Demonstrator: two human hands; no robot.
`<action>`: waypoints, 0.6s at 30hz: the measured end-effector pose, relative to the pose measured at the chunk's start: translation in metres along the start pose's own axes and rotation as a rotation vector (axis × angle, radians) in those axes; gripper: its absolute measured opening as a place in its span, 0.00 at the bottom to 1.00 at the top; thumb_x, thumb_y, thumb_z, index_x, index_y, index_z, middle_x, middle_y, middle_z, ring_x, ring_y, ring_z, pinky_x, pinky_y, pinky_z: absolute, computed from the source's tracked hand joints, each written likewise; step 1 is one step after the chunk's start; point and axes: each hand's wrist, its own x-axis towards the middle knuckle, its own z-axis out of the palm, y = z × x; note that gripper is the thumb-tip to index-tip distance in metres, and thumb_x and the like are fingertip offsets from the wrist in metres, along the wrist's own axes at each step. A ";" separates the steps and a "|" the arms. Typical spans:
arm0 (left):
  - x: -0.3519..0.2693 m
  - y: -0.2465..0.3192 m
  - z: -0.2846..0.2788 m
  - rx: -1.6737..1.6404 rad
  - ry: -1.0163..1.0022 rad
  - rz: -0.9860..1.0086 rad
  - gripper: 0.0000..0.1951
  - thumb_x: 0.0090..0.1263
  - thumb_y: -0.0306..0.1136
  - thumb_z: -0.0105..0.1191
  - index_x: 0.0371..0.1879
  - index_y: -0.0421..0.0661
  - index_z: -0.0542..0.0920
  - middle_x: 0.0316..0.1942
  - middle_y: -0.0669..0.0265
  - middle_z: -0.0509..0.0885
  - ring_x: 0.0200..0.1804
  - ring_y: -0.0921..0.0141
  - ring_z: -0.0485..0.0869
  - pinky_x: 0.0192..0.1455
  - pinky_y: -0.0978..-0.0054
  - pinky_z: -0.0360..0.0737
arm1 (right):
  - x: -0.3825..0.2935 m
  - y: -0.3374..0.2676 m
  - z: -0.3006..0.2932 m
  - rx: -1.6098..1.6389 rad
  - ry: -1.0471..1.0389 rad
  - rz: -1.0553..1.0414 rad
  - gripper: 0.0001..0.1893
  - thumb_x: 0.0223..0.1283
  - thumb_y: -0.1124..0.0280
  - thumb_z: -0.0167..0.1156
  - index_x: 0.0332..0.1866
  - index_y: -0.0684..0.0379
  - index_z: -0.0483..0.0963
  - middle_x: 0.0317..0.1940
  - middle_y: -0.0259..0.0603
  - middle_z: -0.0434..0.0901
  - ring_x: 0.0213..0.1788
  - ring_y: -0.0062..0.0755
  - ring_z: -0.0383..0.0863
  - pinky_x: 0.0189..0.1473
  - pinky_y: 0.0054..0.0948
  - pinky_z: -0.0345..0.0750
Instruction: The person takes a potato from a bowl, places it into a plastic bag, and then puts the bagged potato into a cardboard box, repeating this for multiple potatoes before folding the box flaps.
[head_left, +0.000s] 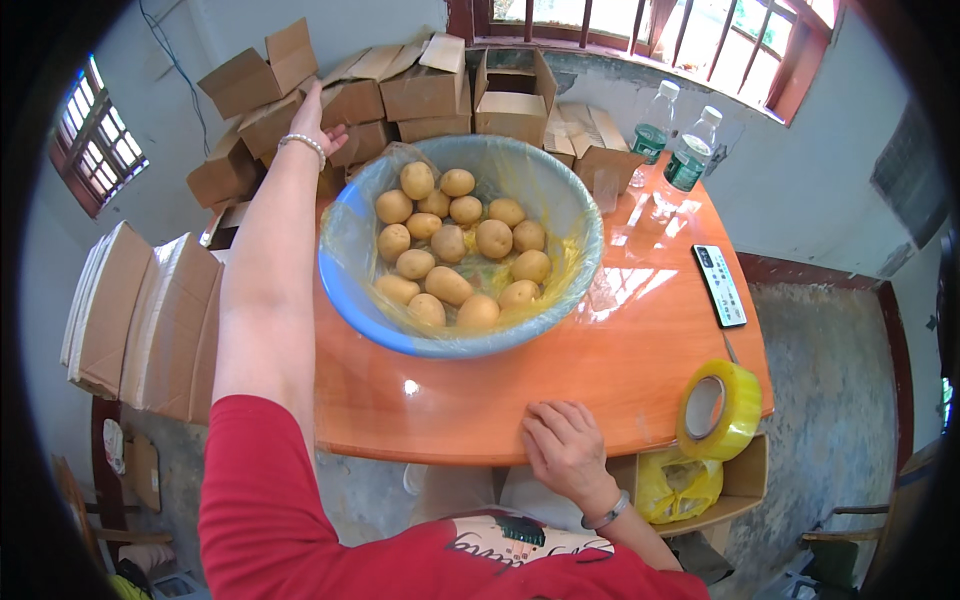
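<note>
My left hand (319, 126) stretches out over the far left of the table, its thumb and fingers apart. It is at the stacked cardboard boxes, just below an open-topped box (259, 79); whether it touches them I cannot tell. With fingers bent and close together, my right hand (564, 446) rests on the front edge of the orange wooden table (420, 409); nothing shows in it. Between the hands stands a blue plastic basin (352, 300) lined with a clear, yellowish plastic bag (574, 262). Several potatoes (448, 285) lie inside it.
More cardboard boxes (424, 94) line the back wall. Two plastic bottles (690, 154) stand at the back right. A phone (718, 285) and a roll of yellow packing tape (720, 409) lie along the right edge, above a box holding a yellow bag (679, 487). Flattened cardboard (142, 322) stands left.
</note>
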 end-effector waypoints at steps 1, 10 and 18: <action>0.001 0.002 0.000 0.045 -0.028 0.045 0.49 0.52 0.68 0.61 0.68 0.50 0.58 0.49 0.54 0.67 0.49 0.59 0.74 0.53 0.59 0.77 | 0.000 0.000 0.000 -0.004 -0.001 -0.007 0.08 0.49 0.76 0.63 0.36 0.63 0.78 0.42 0.42 0.80 0.46 0.39 0.79 0.51 0.39 0.74; 0.008 0.006 0.029 0.082 0.042 0.123 0.45 0.55 0.64 0.61 0.68 0.51 0.61 0.67 0.57 0.64 0.62 0.56 0.67 0.60 0.50 0.67 | -0.001 0.002 -0.001 -0.016 0.004 -0.007 0.09 0.48 0.75 0.63 0.36 0.63 0.78 0.42 0.42 0.80 0.46 0.38 0.79 0.50 0.38 0.74; -0.018 0.006 0.051 0.036 -0.087 0.076 0.37 0.46 0.69 0.64 0.53 0.63 0.73 0.49 0.72 0.75 0.38 0.71 0.70 0.35 0.74 0.65 | -0.002 0.006 -0.002 -0.016 0.016 0.013 0.09 0.49 0.76 0.63 0.36 0.63 0.77 0.42 0.42 0.80 0.46 0.39 0.79 0.50 0.38 0.74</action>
